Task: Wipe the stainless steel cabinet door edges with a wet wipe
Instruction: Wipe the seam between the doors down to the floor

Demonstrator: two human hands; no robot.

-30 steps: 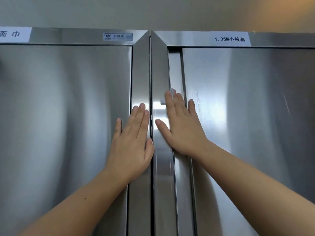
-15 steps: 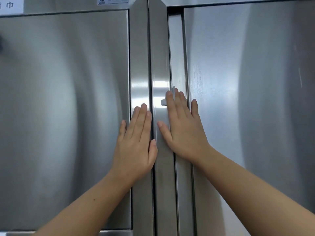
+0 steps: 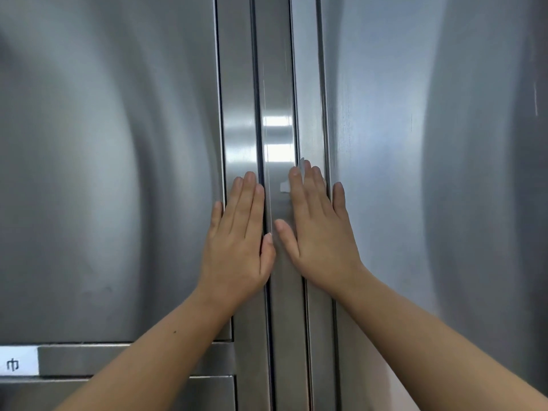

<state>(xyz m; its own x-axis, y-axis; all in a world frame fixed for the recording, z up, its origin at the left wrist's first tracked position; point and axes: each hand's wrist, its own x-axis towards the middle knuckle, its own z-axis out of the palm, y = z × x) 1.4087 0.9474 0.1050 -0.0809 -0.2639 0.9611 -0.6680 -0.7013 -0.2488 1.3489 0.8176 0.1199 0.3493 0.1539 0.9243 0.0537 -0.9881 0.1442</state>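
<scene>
One wet wipe (image 3: 284, 187) under right hand (image 3: 320, 241), flat on cabinet door edge (image 3: 278, 84).

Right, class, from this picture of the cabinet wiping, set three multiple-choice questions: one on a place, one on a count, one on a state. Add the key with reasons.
1. Where is the wet wipe?
A under the fingers of the right hand
B under the left hand
C on the floor
2. How many white labels show?
A none
B one
C three
3. How do the left hand's fingers lie?
A in a fist
B pinching a handle
C straight, flat on the door edge

Key: 1 A, white peeks out beside those fingers; 2 B, only one shows, lower left; 3 C, all fingers lie extended.
</scene>
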